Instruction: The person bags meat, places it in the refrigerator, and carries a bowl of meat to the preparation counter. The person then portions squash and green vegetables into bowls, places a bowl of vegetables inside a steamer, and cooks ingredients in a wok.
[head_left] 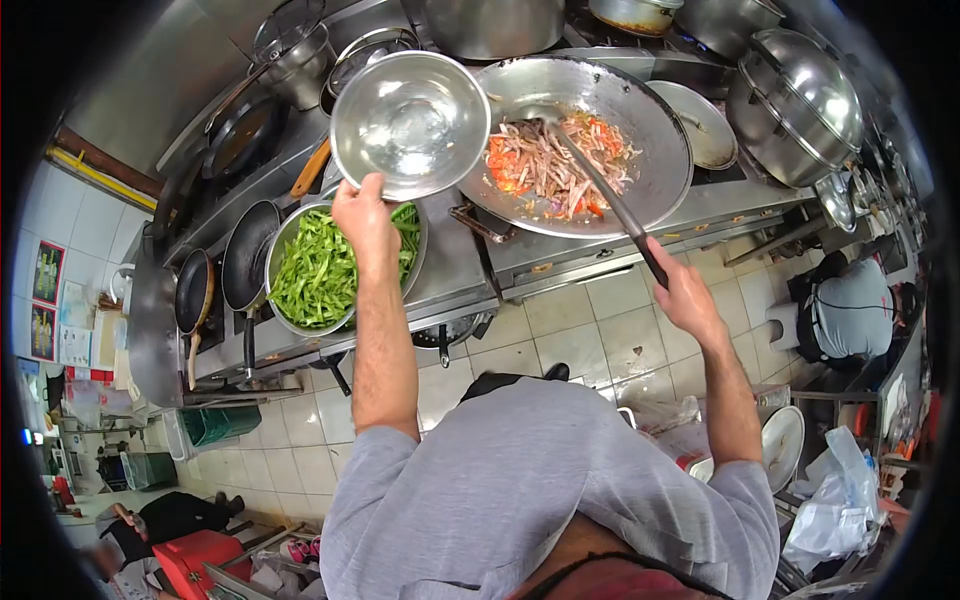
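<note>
My left hand (pixel 367 222) grips the near rim of a steel bowl (pixel 410 125), which is tilted and shows a bare, shiny inside. Beneath that hand and forearm stands a round pan of chopped green vegetables (pixel 312 270). My right hand (pixel 690 298) is closed around the dark handle of a long ladle (pixel 608 195). The ladle's head rests in a large wok (pixel 655 150), among sliced meat and red and orange vegetable pieces (pixel 560 170). The bowl overlaps the wok's left edge in view.
Frying pans (pixel 250 245) sit on the stove's left part. A lid (pixel 700 125) and a big steel pot (pixel 795 105) are right of the wok. A large pot (pixel 490 25) stands behind. One person (pixel 850 310) is at far right, another (pixel 180 530) at lower left.
</note>
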